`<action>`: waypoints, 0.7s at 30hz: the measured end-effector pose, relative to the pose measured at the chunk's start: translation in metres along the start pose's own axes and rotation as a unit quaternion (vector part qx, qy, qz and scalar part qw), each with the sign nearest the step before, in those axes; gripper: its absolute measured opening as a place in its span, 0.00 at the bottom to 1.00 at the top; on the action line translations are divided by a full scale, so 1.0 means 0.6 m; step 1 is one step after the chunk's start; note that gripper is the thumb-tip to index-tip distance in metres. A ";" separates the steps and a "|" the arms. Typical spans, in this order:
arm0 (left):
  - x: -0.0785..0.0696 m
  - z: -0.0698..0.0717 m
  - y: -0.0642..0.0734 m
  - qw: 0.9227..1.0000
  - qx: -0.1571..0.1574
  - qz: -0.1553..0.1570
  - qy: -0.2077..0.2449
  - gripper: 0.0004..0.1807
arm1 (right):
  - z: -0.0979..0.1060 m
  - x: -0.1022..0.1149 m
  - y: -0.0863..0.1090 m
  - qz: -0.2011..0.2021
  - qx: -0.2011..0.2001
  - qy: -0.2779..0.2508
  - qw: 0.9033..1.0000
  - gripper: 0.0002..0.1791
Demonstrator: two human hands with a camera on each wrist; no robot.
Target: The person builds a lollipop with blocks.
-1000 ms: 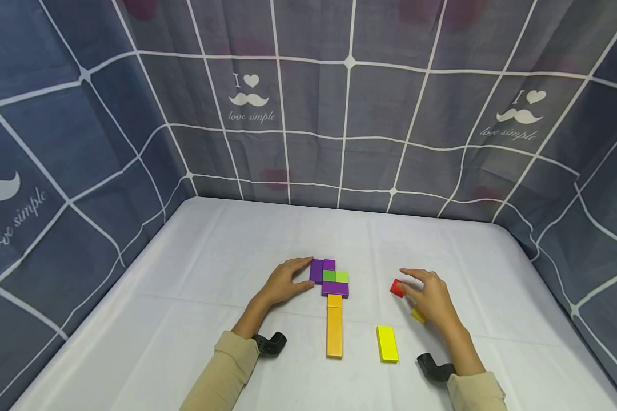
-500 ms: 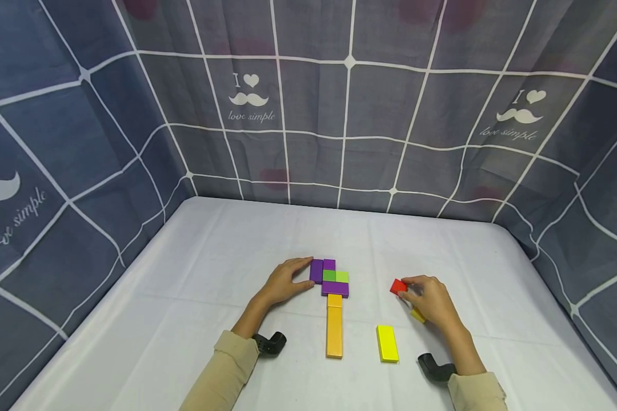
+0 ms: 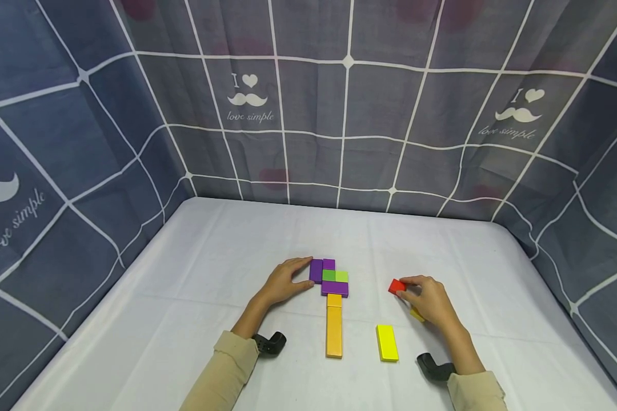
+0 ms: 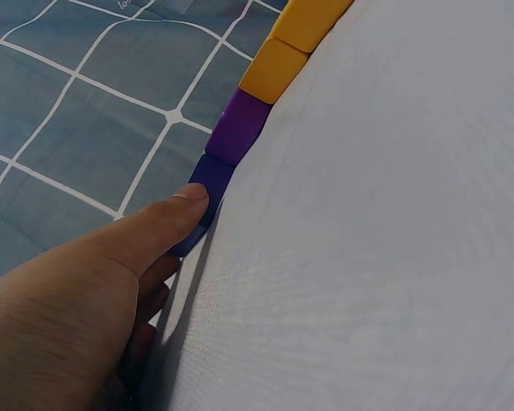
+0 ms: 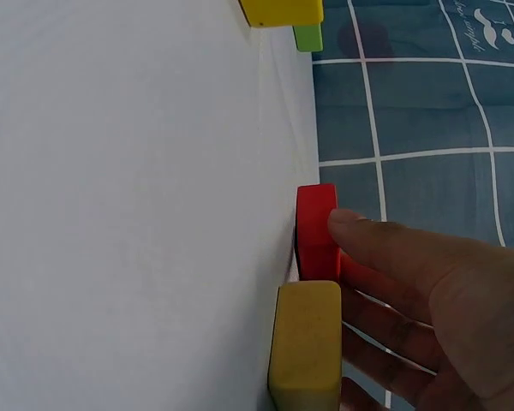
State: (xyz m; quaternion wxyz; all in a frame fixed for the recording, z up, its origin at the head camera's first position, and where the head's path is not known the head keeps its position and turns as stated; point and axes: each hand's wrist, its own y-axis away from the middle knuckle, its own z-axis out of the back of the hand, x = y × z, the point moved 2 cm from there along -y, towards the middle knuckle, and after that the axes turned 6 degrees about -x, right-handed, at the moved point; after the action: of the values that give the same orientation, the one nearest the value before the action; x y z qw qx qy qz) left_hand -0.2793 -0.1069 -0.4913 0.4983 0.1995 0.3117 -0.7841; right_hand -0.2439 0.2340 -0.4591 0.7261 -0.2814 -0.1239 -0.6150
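My left hand (image 3: 285,282) holds the upright purple block (image 3: 316,271) at the left of a flat block figure, thumb at its near end and fingertips at its far end. In the left wrist view the thumb (image 4: 193,193) touches that block's face. Green and light green blocks (image 3: 341,277), a crosswise purple block (image 3: 335,289) and a long orange block (image 3: 334,332) make up the rest of it. To the right, my right hand (image 3: 427,298) pinches a red block (image 3: 396,286) between thumb and fingers. A smaller yellow block (image 3: 417,314) lies partly hidden under that hand.
A yellow rectangular block (image 3: 387,343) lies between the figure and my right forearm. All blocks are on a white cloth-covered table (image 3: 226,228). A blue-grey checked curtain (image 3: 313,103) encloses its back and sides. Black wrist devices (image 3: 271,344) sit on both wrists.
My right hand's fingers have closed onto the red block, which has turned and shifted very slightly to the left. The left hand and the block figure stay put.
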 end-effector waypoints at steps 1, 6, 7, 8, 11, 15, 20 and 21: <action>0.000 0.000 0.000 1.000 0.000 0.000 0.001 0.35 | 0.000 0.001 0.000 0.000 -0.001 -0.001 1.000 0.17; 0.000 0.000 0.000 1.000 0.002 0.002 0.002 0.35 | -0.004 0.009 0.001 -0.001 -0.004 -0.012 1.000 0.17; 0.000 0.000 0.000 1.000 0.001 0.002 0.004 0.35 | -0.005 0.011 0.001 0.003 -0.005 -0.017 1.000 0.17; 0.000 0.000 0.000 1.000 0.000 0.001 0.003 0.34 | -0.006 0.013 0.000 0.008 -0.006 -0.021 1.000 0.17; 0.001 0.001 0.000 1.000 -0.002 0.000 0.002 0.34 | -0.009 0.020 -0.001 0.026 -0.012 -0.034 0.999 0.17; 0.003 0.000 -0.001 1.000 -0.002 -0.001 0.002 0.34 | -0.011 0.029 -0.003 0.043 -0.016 -0.043 0.998 0.16; 0.003 -0.002 -0.002 1.000 -0.001 -0.001 0.002 0.34 | -0.009 0.042 -0.009 0.061 -0.019 -0.047 0.997 0.17; 0.003 -0.002 -0.001 1.000 -0.001 -0.001 0.000 0.34 | -0.009 0.045 -0.011 0.065 -0.019 -0.048 0.997 0.17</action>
State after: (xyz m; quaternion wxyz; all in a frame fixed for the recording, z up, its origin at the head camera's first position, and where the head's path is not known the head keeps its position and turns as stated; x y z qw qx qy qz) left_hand -0.2808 -0.1073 -0.4930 0.4981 0.1984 0.3129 -0.7840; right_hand -0.2455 0.2081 -0.4477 0.7521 -0.3317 -0.1284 -0.5549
